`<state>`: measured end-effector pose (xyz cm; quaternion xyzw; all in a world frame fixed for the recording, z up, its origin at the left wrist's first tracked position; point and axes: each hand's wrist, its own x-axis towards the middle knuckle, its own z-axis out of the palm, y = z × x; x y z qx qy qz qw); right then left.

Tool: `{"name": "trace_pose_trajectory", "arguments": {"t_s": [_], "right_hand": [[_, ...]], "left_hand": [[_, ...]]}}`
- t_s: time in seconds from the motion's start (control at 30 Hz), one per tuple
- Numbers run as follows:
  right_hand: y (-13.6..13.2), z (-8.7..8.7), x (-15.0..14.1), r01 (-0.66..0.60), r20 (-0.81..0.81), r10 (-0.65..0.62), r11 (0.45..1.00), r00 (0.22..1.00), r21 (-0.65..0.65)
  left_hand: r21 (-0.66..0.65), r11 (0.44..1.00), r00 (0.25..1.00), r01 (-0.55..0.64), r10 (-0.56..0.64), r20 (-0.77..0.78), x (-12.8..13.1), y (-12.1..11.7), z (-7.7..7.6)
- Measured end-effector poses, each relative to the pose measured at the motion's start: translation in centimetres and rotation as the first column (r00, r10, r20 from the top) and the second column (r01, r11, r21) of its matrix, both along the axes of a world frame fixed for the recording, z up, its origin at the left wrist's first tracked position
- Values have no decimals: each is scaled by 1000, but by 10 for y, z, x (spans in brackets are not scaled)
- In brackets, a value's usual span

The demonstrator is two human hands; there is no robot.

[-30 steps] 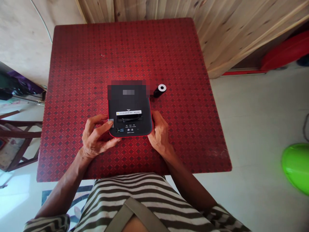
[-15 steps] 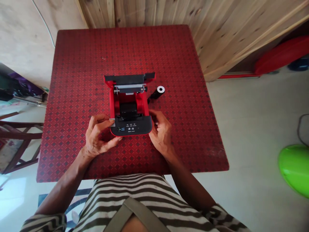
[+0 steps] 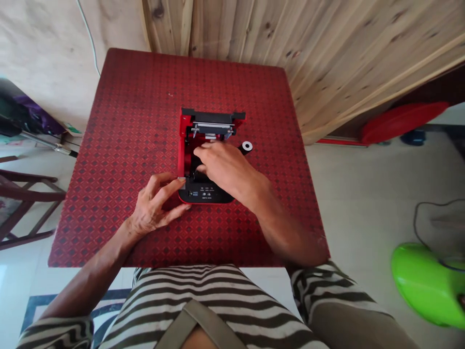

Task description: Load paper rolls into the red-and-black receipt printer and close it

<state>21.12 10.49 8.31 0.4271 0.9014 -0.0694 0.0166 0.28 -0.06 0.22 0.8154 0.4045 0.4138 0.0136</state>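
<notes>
A small red and black printer (image 3: 207,193) stands on the table with its lid (image 3: 213,118) raised at the back. My left hand (image 3: 156,201) holds its front left corner, index finger on the grey latch and thumb along the front edge. Over the printer's paper bay (image 3: 192,162), my right hand (image 3: 228,167) reaches in from the right, its thumb and fingers apart. That hand covers most of the bay, so what its fingertips touch is hidden. Behind my right hand lies a black roll (image 3: 247,146) with a white end and a dark core hole.
The printer rests on a red patterned table (image 3: 145,111) that meets a plank wall (image 3: 232,34). A dark wooden chair (image 3: 25,194) stands at the left. Right of the table, a bright green plastic object (image 3: 421,286) and a cable (image 3: 416,218) are on the floor.
The printer's lid has swung up from closed, baring the inside. My right hand has left the printer's right side and moved into the bay. My left hand keeps its place at the latch.
</notes>
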Motion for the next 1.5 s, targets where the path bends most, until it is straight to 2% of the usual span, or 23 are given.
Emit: {"name": "trace_pose_trajectory", "arguments": {"t_s": [0.07,0.17,0.27,0.33,0.4,0.47,0.53,0.6,0.67,0.7,0.8,0.93,1.03,1.1,1.2,1.27,1.37,1.43,1.5], "right_hand": [[4,7,-4,1,96,7,996,995,-86],[5,18,-3,-36,125,55,988,991,-149],[-1,25,2,-22,93,34,992,995,-126],[-10,27,7,3,35,-1,998,999,-63],[-21,29,15,25,-91,-23,999,996,25],[-34,33,29,54,-300,-20,993,954,104],[-48,36,48,91,-535,-17,989,845,112],[-65,36,71,119,-716,-75,993,694,11],[-83,32,91,100,-793,-193,981,577,-166],[-92,28,98,78,-798,-253,965,547,-252],[-119,9,108,22,-748,-363,906,555,-423],[-143,-30,98,37,-694,-396,881,601,-471],[-149,-60,89,63,-699,-398,889,595,-453],[-150,-73,86,66,-706,-396,893,588,-446],[-150,-78,87,57,-691,-420,874,589,-482],[-147,-71,94,26,-670,-478,824,568,-566],[-131,-59,111,10,-639,-607,728,473,-685],[-110,-58,123,134,-650,-660,733,376,-667],[-80,-67,132,334,-717,-633,770,291,-544]], "left_hand": [[-5,1000,1000,4,-4,-5,0,0,0],[-22,1000,1000,2,-2,-12,1,-1,0],[-28,1000,1000,1,-2,-18,1,-1,-1],[-26,1000,1000,0,-1,-19,1,-1,-2],[-26,1000,1000,-6,6,-16,1,0,-3],[-24,1000,1000,-11,11,-6,0,0,-4],[-25,1000,1000,-16,16,3,0,1,-5],[-28,999,1000,-17,17,11,0,1,-4],[-29,999,1000,-18,19,17,-1,2,-4],[-25,1000,1000,-19,19,19,-1,2,-4],[-5,999,999,-32,32,5,-2,3,-5],[12,999,999,-34,34,3,-2,4,-7],[10,1000,999,-27,27,18,-2,5,-6],[11,1000,999,-26,26,20,-2,6,-6],[14,1000,1000,-12,12,18,-3,6,-5],[12,1000,1000,-4,4,15,-3,6,-5],[7,1000,1000,4,-5,9,-3,5,-4],[-1,1000,1000,4,-4,8,-3,5,-3],[-8,1000,1000,-5,5,5,-3,4,-3]]}}
